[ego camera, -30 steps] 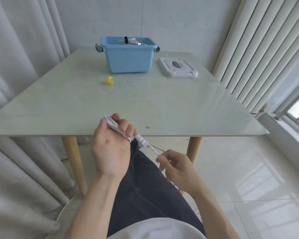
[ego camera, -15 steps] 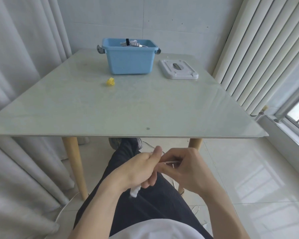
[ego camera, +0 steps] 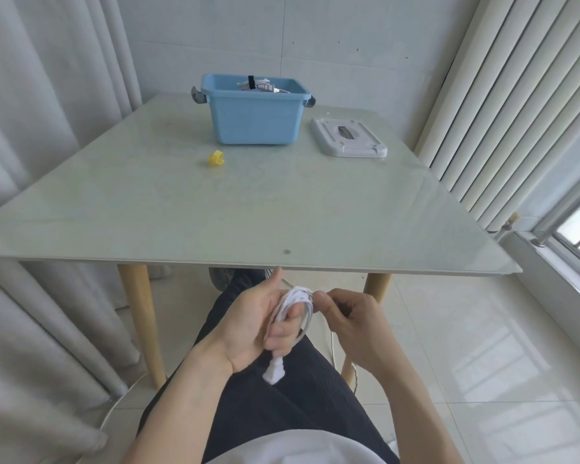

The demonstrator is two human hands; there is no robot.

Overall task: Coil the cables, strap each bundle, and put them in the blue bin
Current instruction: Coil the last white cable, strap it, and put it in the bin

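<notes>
Below the table's near edge, my left hand [ego camera: 253, 321] holds a white cable [ego camera: 295, 304] wound in loops around its fingers, and the white plug hangs beneath the palm. My right hand [ego camera: 350, 324] pinches the same cable at the top of the loops, right beside the left fingers. A loose strand trails down under the right hand toward the floor. The blue bin [ego camera: 253, 117] stands at the far middle of the table with strapped cable bundles inside. A small yellow strap [ego camera: 216, 159] lies on the tabletop in front of the bin, to its left.
The bin's white lid [ego camera: 349, 137] lies flat to the right of the bin. The pale glass table [ego camera: 248, 209] has wooden legs. Curtains hang on the left, vertical blinds and a window on the right. My dark-trousered legs are under my hands.
My left hand dropped from the table edge to my lap and turned palm up. More loops are now wound on it. My right hand closed in from lower right to the coil.
</notes>
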